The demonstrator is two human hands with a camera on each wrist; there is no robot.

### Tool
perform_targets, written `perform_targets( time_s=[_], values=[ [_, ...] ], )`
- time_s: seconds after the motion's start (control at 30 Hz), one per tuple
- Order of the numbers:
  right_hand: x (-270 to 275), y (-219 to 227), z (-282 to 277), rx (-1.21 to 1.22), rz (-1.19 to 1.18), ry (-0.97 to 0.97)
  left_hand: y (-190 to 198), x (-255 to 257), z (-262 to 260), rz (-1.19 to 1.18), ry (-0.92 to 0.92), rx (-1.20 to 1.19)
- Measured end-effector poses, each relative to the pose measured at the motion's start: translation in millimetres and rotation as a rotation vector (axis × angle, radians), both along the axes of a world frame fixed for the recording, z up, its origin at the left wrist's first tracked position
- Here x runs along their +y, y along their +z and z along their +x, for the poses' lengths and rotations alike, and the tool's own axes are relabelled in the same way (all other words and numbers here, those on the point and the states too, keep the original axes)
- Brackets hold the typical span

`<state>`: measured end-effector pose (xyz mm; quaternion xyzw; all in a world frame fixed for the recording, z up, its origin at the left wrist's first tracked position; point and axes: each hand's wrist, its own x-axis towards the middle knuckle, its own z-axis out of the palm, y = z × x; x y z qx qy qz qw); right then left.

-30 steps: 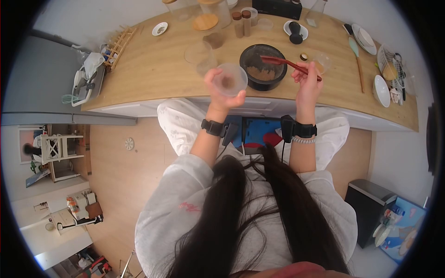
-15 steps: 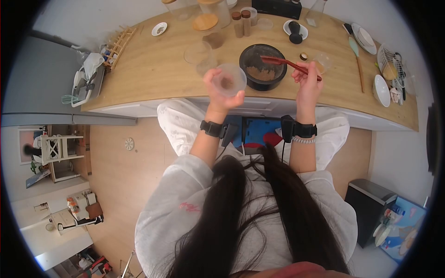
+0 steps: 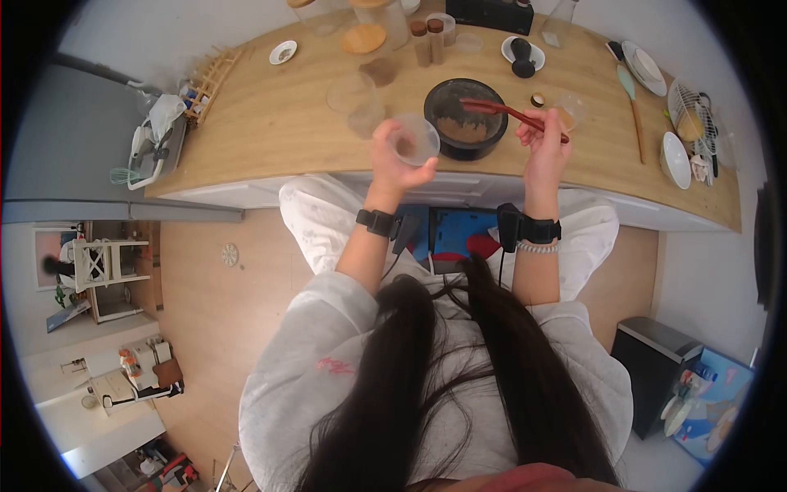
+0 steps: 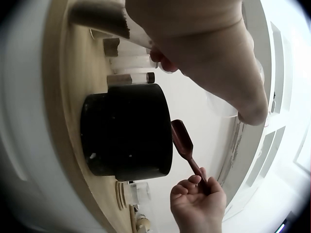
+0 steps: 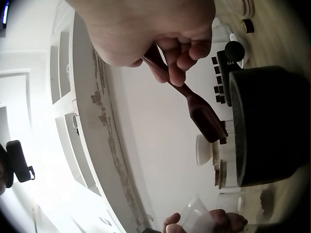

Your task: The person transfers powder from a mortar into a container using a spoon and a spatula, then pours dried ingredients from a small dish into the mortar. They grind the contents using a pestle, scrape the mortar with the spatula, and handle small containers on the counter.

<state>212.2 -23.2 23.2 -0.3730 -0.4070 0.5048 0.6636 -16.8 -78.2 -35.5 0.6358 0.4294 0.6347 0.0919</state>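
My left hand (image 3: 393,168) grips a translucent plastic cup (image 3: 420,141) with a little brown stuff at its bottom, just left of the black mortar (image 3: 467,151). Brown powder (image 3: 461,129) lies inside the mortar. My right hand (image 3: 543,160) holds a dark red scoop (image 5: 206,119) by its handle, the scoop end above the mortar's opening. From the left wrist view, the scoop's hollow end stands beside the mortar's rim, clear of the powder. Most of the cup is hidden by my left hand (image 4: 209,58) there.
Behind the mortar stand two cork-topped jars (image 3: 421,49) and a white dish (image 3: 533,51) with a black pestle (image 3: 522,61). Clear containers (image 3: 361,107) stand to the left. A small cap (image 3: 538,100), a spatula (image 3: 632,107) and a white bowl (image 3: 675,160) are on the right.
My left hand has turned the cup, so its opening leans more to the right, towards the mortar. My right hand and the scoop have stayed nearly still.
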Motion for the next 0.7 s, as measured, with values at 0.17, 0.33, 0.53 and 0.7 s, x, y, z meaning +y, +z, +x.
perform_targets(
  time_s=[0.17, 0.33, 0.53, 0.7],
  values=[
    [-1.6, 1.8, 0.6, 0.006, 0.003, -0.022, 16.9, -2.3, 9.1, 0.076, -0.035, -0.113],
    [-0.7, 1.4, -1.4, -0.015, 0.013, -0.031, 15.0, -2.5, 5.3, 0.059, 0.008, -0.058],
    [-0.6, 2.9, -0.1, -0.009, 0.008, -0.031, 4.4, -0.3, 4.5, 0.019, 0.019, -0.080],
    [-1.7, 1.5, 1.7, -0.014, -0.005, -0.014, 22.9, -5.6, 9.5, 0.115, 0.003, -0.117]
  ],
)
